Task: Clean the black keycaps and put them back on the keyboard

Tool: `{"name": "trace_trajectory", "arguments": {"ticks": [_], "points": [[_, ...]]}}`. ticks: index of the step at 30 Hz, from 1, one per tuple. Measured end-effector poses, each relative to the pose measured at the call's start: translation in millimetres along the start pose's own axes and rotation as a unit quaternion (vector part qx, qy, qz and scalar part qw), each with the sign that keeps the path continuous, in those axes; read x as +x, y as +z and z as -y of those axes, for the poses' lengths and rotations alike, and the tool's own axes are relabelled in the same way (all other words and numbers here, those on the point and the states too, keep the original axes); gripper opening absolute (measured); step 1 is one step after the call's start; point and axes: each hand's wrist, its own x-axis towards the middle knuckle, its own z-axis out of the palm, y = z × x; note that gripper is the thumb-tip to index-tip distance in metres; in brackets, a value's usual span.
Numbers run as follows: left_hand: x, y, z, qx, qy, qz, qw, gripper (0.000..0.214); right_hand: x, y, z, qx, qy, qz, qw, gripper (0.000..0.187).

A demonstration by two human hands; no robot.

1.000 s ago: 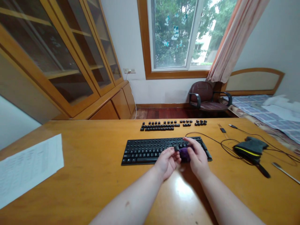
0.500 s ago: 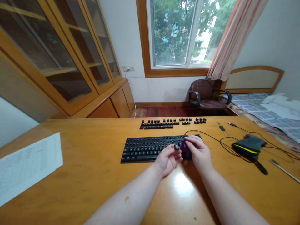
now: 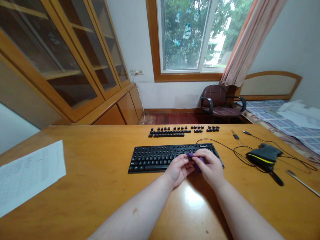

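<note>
- The left hand (image 3: 178,170) pinches a small black keycap (image 3: 190,159), which is mostly hidden.
- The right hand (image 3: 210,166) is closed on a purple cloth (image 3: 198,167), held against this keycap.
- Both hands are at the right part of the black keyboard (image 3: 150,160).
- Loose keys (image 3: 169,134) lie in rows behind it.

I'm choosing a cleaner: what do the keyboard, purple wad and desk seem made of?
Keyboard: probably plastic, matte black, by its uniform, low-gloss surface.
Purple wad: likely cloth, dull, by its crumpled look.
Desk: wood or veneer, apparently varnished, by its glossy reflection.
</note>
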Motion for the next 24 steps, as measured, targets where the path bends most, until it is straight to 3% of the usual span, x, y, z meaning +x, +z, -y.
{"name": "trace_trajectory", "arguments": {"ticks": [2,5,12,19,24], "points": [[0.7,0.6,-0.4,-0.012,0.01,0.006,1.0,0.018,0.7,0.7,1.6,-0.014,-0.018,0.071,0.997,0.014],[1.6,0.9,-0.6,-0.02,0.026,0.005,0.999,0.023,2.3,1.7,0.0,-0.036,-0.027,0.097,0.994,0.026],[2.0,-0.7,-0.3,-0.019,0.023,0.009,1.0,0.01,-1.7,3.4,-3.9,-0.023,-0.027,0.034,0.999,0.01],[2.9,-1.4,-1.5,-0.01,0.023,0.011,1.0,0.016,1.5,2.9,0.7,-0.009,-0.019,0.074,0.997,0.02],[2.2,-2.8,-0.7,-0.011,0.016,0.003,1.0,0.013,-3.0,6.7,-1.3,0.058,0.046,0.014,0.997,0.008]]}}
